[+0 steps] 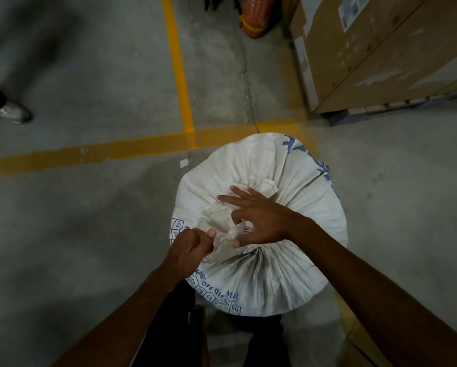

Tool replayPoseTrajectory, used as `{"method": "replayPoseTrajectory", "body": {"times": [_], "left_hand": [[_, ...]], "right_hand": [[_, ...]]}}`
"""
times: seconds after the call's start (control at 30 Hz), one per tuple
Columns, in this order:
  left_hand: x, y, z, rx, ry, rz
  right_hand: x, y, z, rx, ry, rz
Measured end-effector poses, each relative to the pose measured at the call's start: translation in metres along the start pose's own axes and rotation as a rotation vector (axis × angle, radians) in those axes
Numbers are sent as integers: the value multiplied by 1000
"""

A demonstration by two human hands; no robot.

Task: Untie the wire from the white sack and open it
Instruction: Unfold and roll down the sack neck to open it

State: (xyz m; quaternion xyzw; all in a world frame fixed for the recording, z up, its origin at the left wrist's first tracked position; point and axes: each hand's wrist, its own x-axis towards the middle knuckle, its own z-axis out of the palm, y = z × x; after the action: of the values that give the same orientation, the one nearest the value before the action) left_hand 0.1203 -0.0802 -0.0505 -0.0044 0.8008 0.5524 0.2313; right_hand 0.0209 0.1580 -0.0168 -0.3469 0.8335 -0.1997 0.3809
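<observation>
A full white sack (261, 234) stands upright on a grey concrete floor (89, 221), just on the near side of a yellow painted line (116, 152) that crosses the floor and meets a second yellow line running away from the person. The sack's mouth is gathered into a bunched neck (230, 229) at the middle of its top, the fabric pleating outward from there; its contents are hidden because the top is closed. Blue printing runs along the sack's near-left rim and its far-right shoulder. The left hand (187, 254) is curled into a loose fist at the near-left side of the neck, thumb and fingers pinching a fold of the bunched fabric. The right hand (259, 221) rests over the neck with its fingers spread, the thumb and bent forefinger close around the knot; whether they grip the wire cannot be told, as the wire itself is too small to make out. Cardboard boxes (381, 54) stand on a pallet at the far right, well apart from the sack, and a shoe (13, 112) shows at the left edge.
</observation>
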Motion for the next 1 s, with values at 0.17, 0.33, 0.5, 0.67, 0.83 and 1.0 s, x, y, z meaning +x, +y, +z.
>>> {"method": "replayPoseTrajectory", "body": {"times": [0.17, 0.33, 0.5, 0.67, 0.83, 1.0], "left_hand": [[-17, -14, 4, 63, -19, -77], [-15, -16, 9, -187, 24, -200], [4, -19, 15, -121, 62, -247], [22, -2, 26, 178, 72, -238], [29, 10, 39, 163, 136, -229], [27, 13, 47, 101, 154, -202]], "right_hand": [[-13, -4, 6, -51, -21, -4], [-34, -3, 20, -286, -49, -89], [-50, -8, 34, -276, -123, -22], [-54, -8, 50, -431, 72, -22], [-61, -7, 59, -610, 307, -142], [-60, 5, 61, -591, 138, -161]]}}
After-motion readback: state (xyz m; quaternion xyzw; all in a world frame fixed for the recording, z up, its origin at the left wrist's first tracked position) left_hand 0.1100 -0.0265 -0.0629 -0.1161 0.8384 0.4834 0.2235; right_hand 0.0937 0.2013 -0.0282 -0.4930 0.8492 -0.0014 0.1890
